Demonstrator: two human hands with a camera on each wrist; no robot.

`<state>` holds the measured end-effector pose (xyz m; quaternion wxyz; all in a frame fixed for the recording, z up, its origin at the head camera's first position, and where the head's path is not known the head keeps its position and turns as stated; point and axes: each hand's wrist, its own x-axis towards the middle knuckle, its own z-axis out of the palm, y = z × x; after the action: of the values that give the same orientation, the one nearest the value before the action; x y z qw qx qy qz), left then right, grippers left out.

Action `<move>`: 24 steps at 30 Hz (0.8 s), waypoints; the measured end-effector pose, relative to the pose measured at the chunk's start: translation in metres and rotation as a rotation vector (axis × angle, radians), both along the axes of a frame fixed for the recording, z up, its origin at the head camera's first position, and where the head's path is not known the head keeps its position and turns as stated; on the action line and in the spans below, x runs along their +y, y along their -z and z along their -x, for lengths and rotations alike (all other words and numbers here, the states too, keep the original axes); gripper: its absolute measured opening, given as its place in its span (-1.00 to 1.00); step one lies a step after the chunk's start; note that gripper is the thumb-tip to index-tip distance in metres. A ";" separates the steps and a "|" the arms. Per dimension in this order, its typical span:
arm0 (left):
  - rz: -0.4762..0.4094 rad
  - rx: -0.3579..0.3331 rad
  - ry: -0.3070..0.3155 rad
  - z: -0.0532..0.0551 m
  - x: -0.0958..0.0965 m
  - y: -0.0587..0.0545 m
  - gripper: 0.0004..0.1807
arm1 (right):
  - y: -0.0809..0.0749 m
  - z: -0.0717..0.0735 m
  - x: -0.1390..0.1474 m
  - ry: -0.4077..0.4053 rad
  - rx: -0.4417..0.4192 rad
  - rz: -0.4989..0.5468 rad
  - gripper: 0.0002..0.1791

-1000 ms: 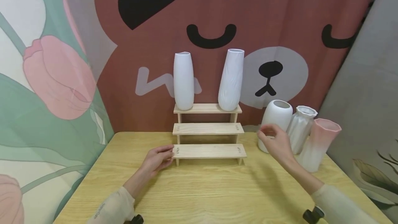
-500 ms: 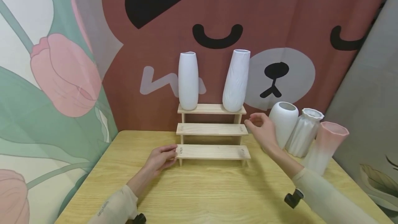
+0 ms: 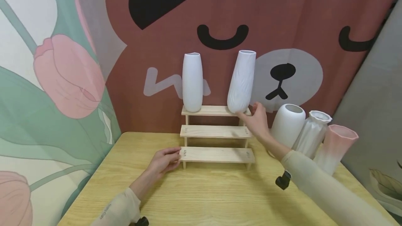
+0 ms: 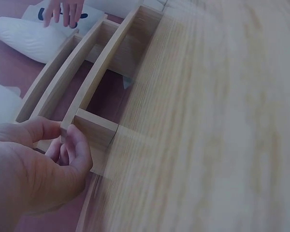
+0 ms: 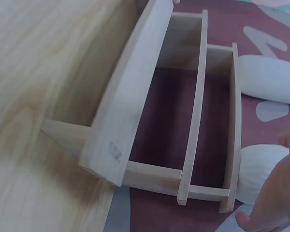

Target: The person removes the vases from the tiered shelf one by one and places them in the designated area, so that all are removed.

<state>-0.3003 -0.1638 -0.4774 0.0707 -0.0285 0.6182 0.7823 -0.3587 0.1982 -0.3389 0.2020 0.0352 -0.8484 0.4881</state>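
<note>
1. Three-tier wooden stand (image 3: 215, 132), placed upright on the wood-grain table (image 3: 201, 194); its shelves rise like steps toward the backdrop printed with a bear (image 3: 282, 16).
2. Left hand (image 3: 164, 160), at the left end of the lowest shelf (image 3: 216, 154): thumb and fingers close narrowly on the board's edge, pinching it, as the left wrist view confirms.
3. Smooth white vase (image 3: 192, 83), tall and slender, standing on the left part of the top shelf (image 3: 214, 110), mouth upward; from where I stand its interior cannot be made out.
4. Textured white vase (image 3: 242, 81), with wavy relief, standing near the right end of the same shelf, well apart from its neighbour. Its oval mouth shows, but I cannot tell what lies within.
5. Right hand (image 3: 258, 121), beside the base of the textured white vase and the shelf end: thumb and fingers stand apart, with a wide gap. Whether a fingertip touches the vase I cannot tell.
6. Three further vessels, grouped on the table to the right of the stand: a rounded white vase (image 3: 290, 123), its round mouth opening on a shadowed interior; a pleated white vase (image 3: 311, 135) with a flared rim; and a pink-and-white vase (image 3: 337, 145), pink inside its angular lip. Their depths are hidden from me.
</note>
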 end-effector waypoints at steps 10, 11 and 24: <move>0.007 0.013 0.012 -0.003 -0.001 -0.004 -0.54 | -0.004 0.030 -0.013 -0.008 0.043 0.042 0.20; 0.004 0.010 0.014 -0.004 -0.001 -0.005 -0.53 | -0.005 0.031 -0.014 -0.004 0.049 0.043 0.20; 0.002 0.009 0.004 -0.001 0.000 -0.004 -0.55 | -0.004 0.050 -0.025 0.032 0.037 0.115 0.26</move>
<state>-0.2990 -0.1643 -0.4733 0.0694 -0.0241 0.6191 0.7819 -0.4088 0.1730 -0.3349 0.2274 0.0190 -0.8155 0.5319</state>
